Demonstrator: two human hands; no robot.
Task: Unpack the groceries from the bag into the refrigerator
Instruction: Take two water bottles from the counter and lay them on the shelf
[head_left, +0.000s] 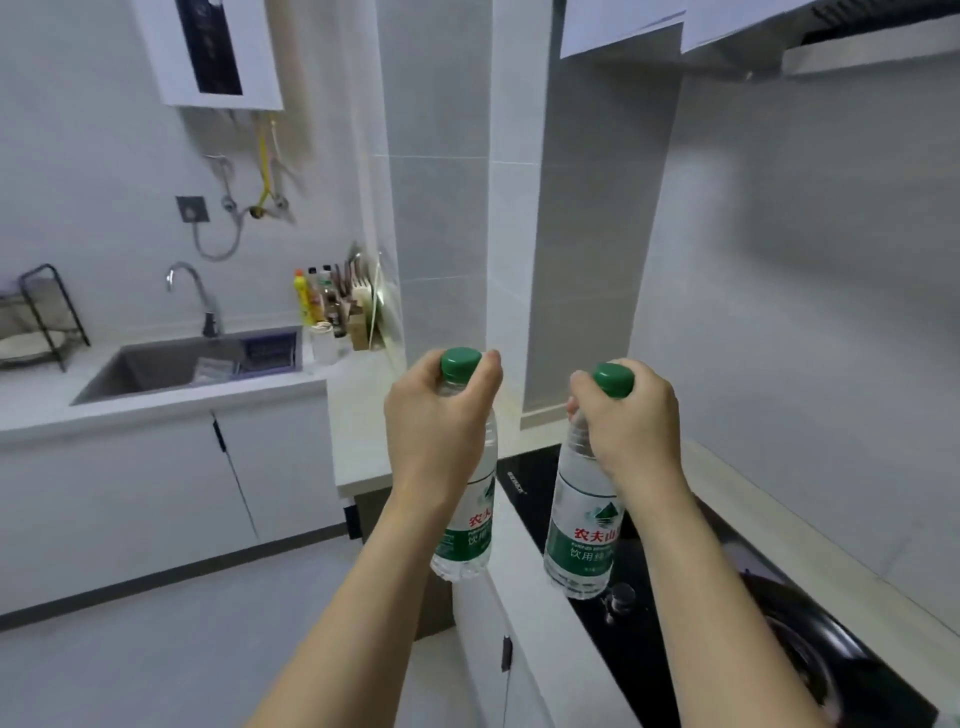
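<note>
I hold two clear water bottles with green caps and green-and-white labels, both hanging upright in the air. My left hand (434, 415) grips the neck of the left bottle (467, 535) just under its cap. My right hand (631, 421) grips the neck of the right bottle (584, 530), which hangs above the front of the black stove top (639, 639). No bag and no refrigerator are in view.
A white counter (358, 415) runs into the corner. A sink (171, 369) with a tap, a dish rack (47, 322) and several condiment bottles (324, 301) lie at the left. A dark pan (810, 639) sits on the stove. A range hood (831, 41) hangs above.
</note>
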